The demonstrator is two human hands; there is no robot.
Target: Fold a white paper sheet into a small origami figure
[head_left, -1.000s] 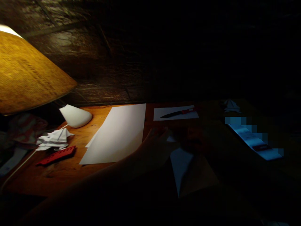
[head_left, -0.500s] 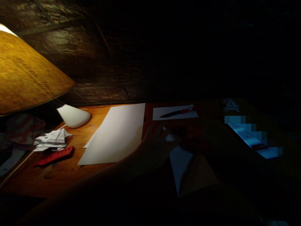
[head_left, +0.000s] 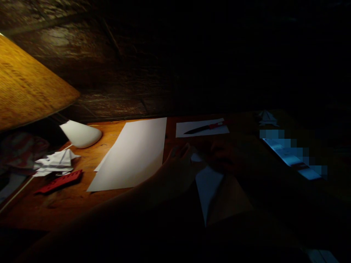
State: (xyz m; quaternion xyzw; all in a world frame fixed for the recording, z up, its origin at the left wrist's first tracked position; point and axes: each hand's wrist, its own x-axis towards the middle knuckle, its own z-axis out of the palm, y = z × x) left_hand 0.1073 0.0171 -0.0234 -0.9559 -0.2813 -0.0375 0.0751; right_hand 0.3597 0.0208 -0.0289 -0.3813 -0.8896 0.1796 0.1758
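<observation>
In the head view a partly folded sheet of paper [head_left: 208,182] lies in front of me, its lower end coming to a point. My left hand [head_left: 179,164] grips its upper left part, fingers bent, with a bit of white paper showing beside the fingertips. Deep in shadow, my right hand [head_left: 223,155] is closed at the paper's upper right edge; its fingertips are hard to make out. Beyond the hands a knife [head_left: 197,129] with a dark blade and red handle rests on a small white sheet [head_left: 179,130].
Large white sheets [head_left: 131,157] lie left of my hands on the wooden table [head_left: 65,204]. Farther left are a folded paper figure [head_left: 59,160], a red object [head_left: 60,181] and a lamp [head_left: 82,134]. A lit phone [head_left: 292,157] and another paper figure [head_left: 265,117] are on the right.
The view has shifted slightly, so everything sits a little farther left and higher. My right hand's fingers show more plainly above the paper; both hands stay at the folded sheet.
</observation>
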